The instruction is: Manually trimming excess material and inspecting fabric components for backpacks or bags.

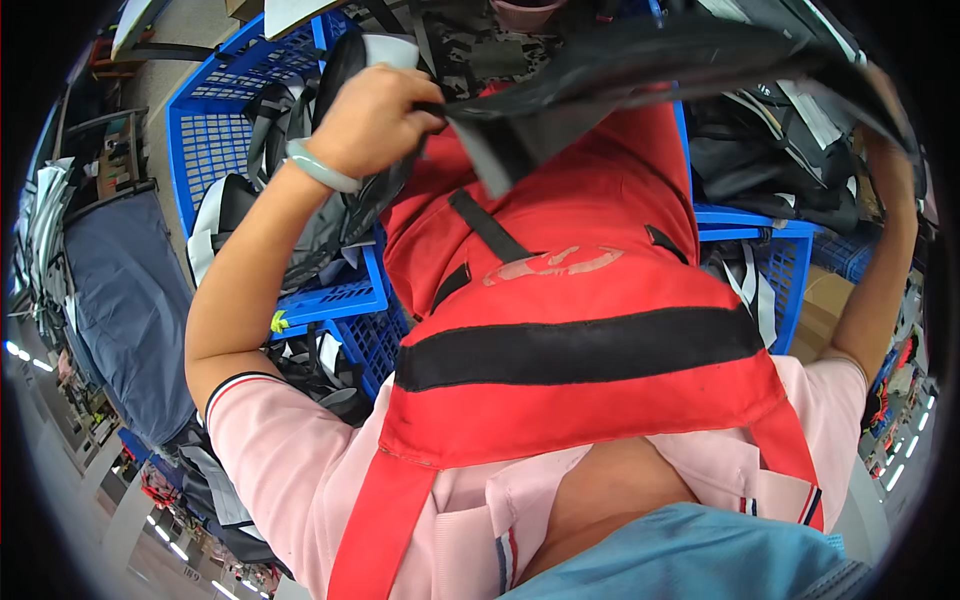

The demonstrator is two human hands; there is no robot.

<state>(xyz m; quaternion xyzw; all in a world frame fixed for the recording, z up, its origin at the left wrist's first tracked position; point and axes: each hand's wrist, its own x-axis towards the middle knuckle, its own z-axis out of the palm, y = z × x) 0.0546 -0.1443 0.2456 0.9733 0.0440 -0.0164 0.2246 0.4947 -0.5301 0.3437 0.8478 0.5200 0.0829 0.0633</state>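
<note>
A long black fabric piece is stretched across in front of me, blurred by motion, with a grey flap hanging near its left end. My left hand, with a pale bangle at the wrist, is closed on that left end. My right hand is at the far right end, raised to about the same height and gripping the fabric there; its fingers are partly smeared and near the dark rim. Below the fabric, a red apron with a black band covers my front.
At the left stands a blue plastic basket with black and grey bag pieces. Another blue basket is at the right, beneath a heap of black pieces. A cardboard box sits beside it. Dark blue cloth hangs farther left.
</note>
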